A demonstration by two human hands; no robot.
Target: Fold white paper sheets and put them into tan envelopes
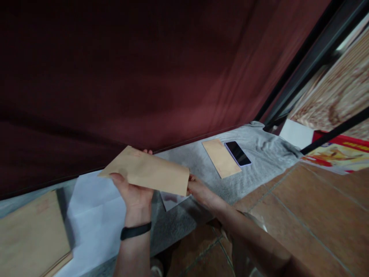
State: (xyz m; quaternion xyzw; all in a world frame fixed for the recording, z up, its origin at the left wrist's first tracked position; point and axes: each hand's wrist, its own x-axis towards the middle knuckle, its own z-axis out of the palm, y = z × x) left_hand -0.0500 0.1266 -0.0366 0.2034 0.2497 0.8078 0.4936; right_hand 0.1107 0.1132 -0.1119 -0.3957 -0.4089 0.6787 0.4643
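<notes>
A tan paper envelope (157, 173) is in my left hand (137, 196), tilted above the grey cloth. The thumb lies along its near edge, and fingertips show past its far edge. At the envelope's right end, my right hand (197, 188) is closed, with its fingers partly hidden by the paper. Below the envelope lies a glossy printed sheet or card (173, 201), mostly covered. White paper (95, 215) rests to the left, under my left hand. Farther left is a stack of tan envelopes (31, 231), cut off by the frame edge.
Another tan envelope (221, 158) lies on the grey cloth (259, 142), beside a phone (238, 153) with a dark screen. A dark red curtain-like sheet (173, 77) rises behind. At right are a dark metal frame (311, 65), a colourful box (340, 152) and floor tiles (311, 215).
</notes>
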